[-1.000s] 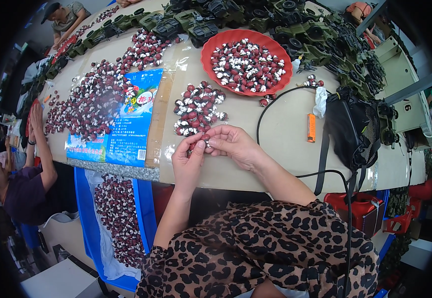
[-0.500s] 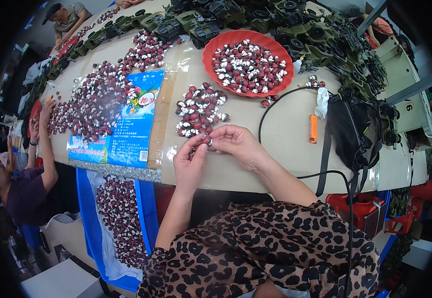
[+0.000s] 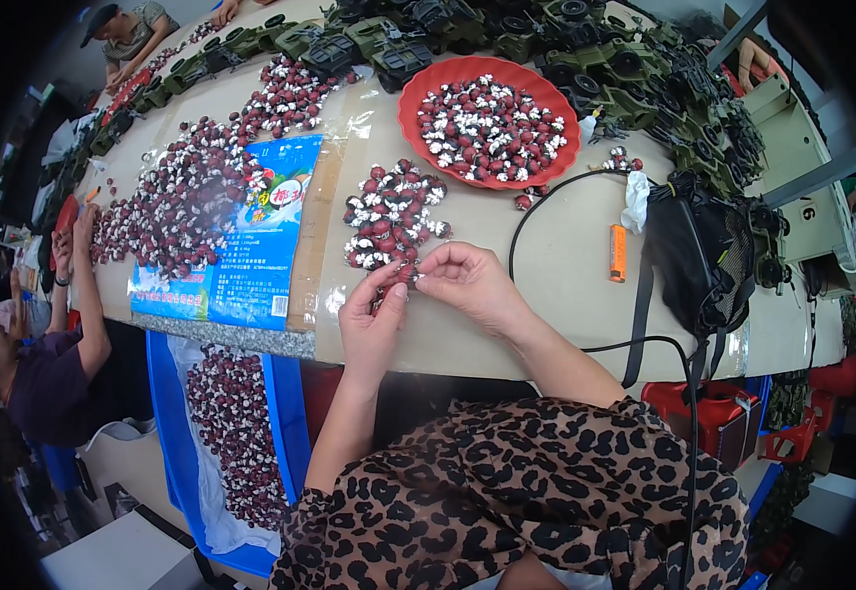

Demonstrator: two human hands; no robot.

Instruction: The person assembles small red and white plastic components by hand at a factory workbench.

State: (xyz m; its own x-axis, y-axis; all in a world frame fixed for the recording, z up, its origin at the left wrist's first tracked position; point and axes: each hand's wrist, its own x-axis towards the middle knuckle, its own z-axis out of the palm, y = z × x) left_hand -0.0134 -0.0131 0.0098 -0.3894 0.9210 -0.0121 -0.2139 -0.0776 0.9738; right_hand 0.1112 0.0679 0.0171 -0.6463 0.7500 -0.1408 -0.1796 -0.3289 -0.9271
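Observation:
Between my hands, just over the table's near edge, is a small round dark-red and white toy piece (image 3: 405,274). My left hand (image 3: 373,320) pinches it between thumb and forefinger, with the other fingers curled beneath. From the other side the fingertips of my right hand (image 3: 472,287) close on its edge; fine detail there is too small to make out. Directly beyond my fingers lies a loose pile of similar pieces (image 3: 392,216). Behind that pile stands a red scalloped bowl (image 3: 410,147) filled with more of them.
A larger heap (image 3: 187,202) partly covers a blue printed cardboard sheet (image 3: 261,265) on the left. Green toy vehicles (image 3: 635,74) line the back. On the right are an orange box (image 3: 618,254), a black bag (image 3: 699,241) and a cable. A blue bin (image 3: 290,413) sits below; co-workers sit left.
My hands stay pinched on the piece, with only slight finger movement. The whole view has shifted a little. At the left, a co-worker's hand has moved slightly.

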